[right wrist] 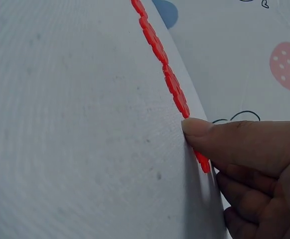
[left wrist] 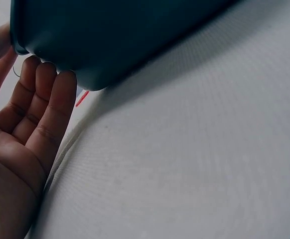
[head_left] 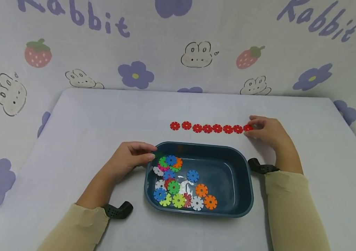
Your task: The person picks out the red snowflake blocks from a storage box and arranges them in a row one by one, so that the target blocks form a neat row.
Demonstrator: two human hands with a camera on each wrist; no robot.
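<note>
A row of several red snowflake discs lies flat on the white table behind the tray. At the row's right end my right hand pinches the last red disc between thumb and fingers. The right wrist view shows the thumb across this disc. My left hand grips the back left corner of a dark blue plastic tray. In the left wrist view, its fingertips press the tray's outer wall. Discs of mixed colours, such as a green one, lie inside the tray, mostly on its left side.
The tray stands at the middle front of the white table, between my forearms. Black wrist devices are strapped on both wrists. Behind the table hangs a cloth printed with rabbits, flowers and strawberries.
</note>
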